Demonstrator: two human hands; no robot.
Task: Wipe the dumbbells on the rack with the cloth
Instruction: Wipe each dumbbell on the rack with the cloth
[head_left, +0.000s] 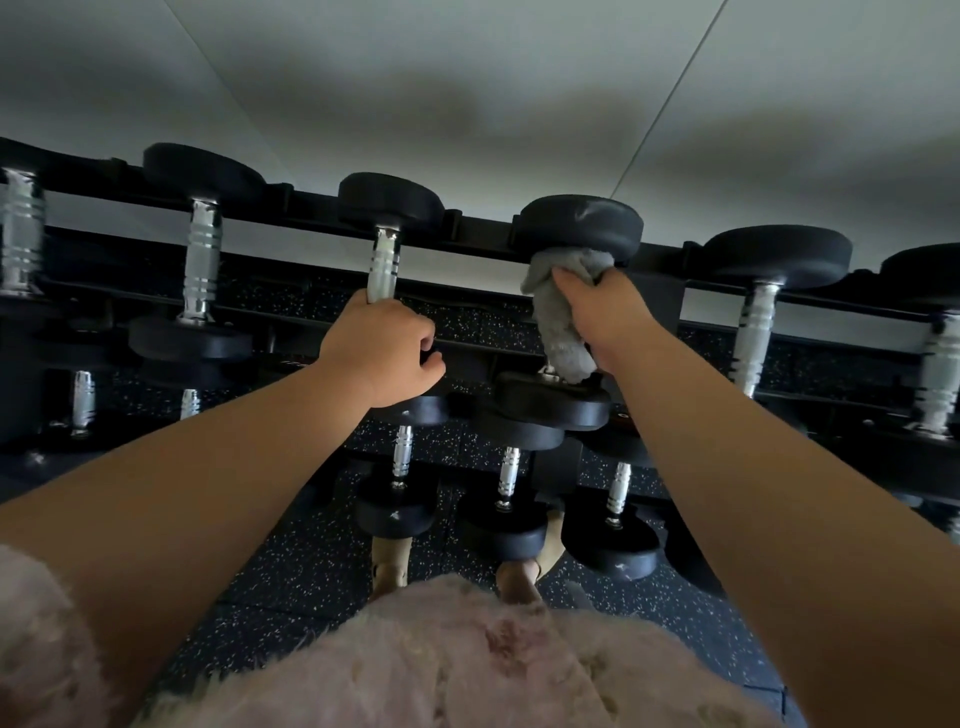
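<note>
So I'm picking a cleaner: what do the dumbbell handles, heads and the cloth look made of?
Handles: likely chromed steel, bright, mirror-like, with grooved bands. Heads: matte black, probably rubber or urethane coating; pale scuffs show. Cloth under the right hand: grey, fluffy, apparently terry or microfibre.

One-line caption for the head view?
Right hand wraps grey cloth around a dumbbell handle; left hand grips the neighbouring dumbbell.

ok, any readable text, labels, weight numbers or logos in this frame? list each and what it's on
None can be read.
Pale marks on the dumbbell head above the cloth: smudges or a worn logo, too blurred to tell.
Small white marks on the lower dumbbell heads: too small to read.
Faint marks on the rack near the left hand: too dark to read.
Right hand carries no text.
</note>
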